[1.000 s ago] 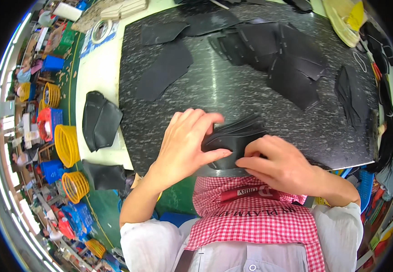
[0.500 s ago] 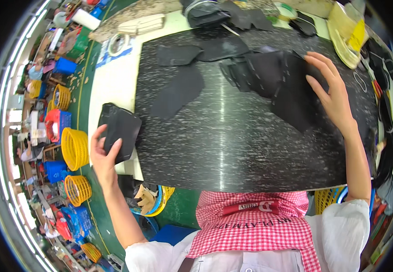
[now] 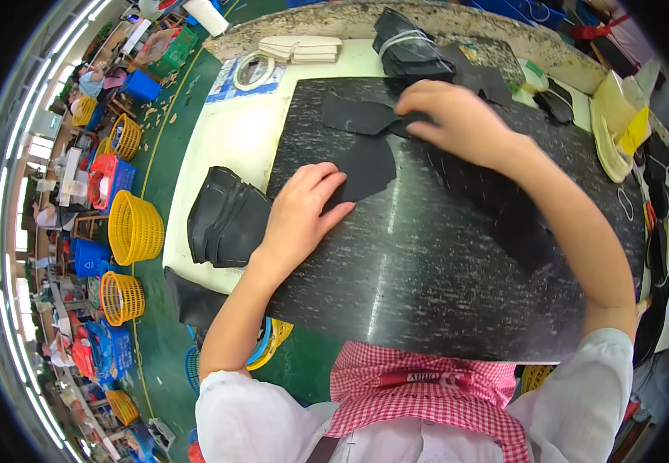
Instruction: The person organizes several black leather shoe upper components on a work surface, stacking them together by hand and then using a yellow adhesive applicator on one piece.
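Note:
A large black speckled mat (image 3: pixel 427 262) covers the white worktable (image 3: pixel 226 147). My left hand (image 3: pixel 304 212) lies flat, fingers apart, on the mat with its fingertips on a black cut piece (image 3: pixel 365 166). My right hand (image 3: pixel 458 119) reaches across to the far side and pinches the edge of another black cut piece (image 3: pixel 358 116). A stack of black cut pieces (image 3: pixel 223 220) sits on the table just left of my left hand. More black pieces (image 3: pixel 504 201) lie under my right forearm.
A bundle of black pieces tied with a band (image 3: pixel 408 50), a tape roll (image 3: pixel 253 69) and pale insoles (image 3: pixel 300 48) lie at the far edge. Yellow items (image 3: pixel 620 131) sit at the right. Yellow baskets (image 3: pixel 134 228) and blue crates (image 3: pixel 114 177) stand on the green floor at left.
My left hand has let go of the black stack at the left and moved onto the mat. My right hand has swung from the right side to the far centre pieces.

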The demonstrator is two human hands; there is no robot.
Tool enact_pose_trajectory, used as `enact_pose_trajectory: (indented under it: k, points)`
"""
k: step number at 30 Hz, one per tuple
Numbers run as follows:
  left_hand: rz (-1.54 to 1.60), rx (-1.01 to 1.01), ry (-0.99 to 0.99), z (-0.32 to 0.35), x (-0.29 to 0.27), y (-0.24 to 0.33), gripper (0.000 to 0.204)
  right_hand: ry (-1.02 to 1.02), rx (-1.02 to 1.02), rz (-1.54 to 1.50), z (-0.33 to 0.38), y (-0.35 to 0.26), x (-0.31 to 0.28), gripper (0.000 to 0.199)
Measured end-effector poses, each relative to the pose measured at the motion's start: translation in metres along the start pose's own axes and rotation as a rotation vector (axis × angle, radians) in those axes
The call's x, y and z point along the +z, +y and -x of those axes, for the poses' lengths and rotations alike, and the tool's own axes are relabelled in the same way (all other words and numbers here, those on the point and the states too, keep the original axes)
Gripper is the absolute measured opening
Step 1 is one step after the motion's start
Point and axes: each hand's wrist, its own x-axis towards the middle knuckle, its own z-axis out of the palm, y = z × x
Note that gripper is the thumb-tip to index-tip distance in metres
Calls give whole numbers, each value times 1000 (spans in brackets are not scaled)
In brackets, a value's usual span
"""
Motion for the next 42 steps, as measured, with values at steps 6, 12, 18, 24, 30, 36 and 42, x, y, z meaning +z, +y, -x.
enact_pose_trajectory:
  k: [6,12,18,24,30,36,42]
  points:
    - [78,-5,32,0,7,3,24,-138,83,102,-38,4,28,24]
    - [100,52,155,11,16,-8,20,300,30,-41,-3,-39,-49,23]
    - [13,114,136,14,13,-4,16,-100,-219,280,111,-110,-49,30]
    - [896,-564,324,6,4,-17,15,-217,-9,24,162,-126,-14,52]
    - [1186,-624,482,12,-16,-11,17,-207,-15,20,163,-116,-16,57]
    - [987,-574,414,21,-19,27,18,-88,-31,-88,170,-96,-8,48]
    - [369,199,-119,58,-8,76,39,-104,164,-317,149,-130,-57,38]
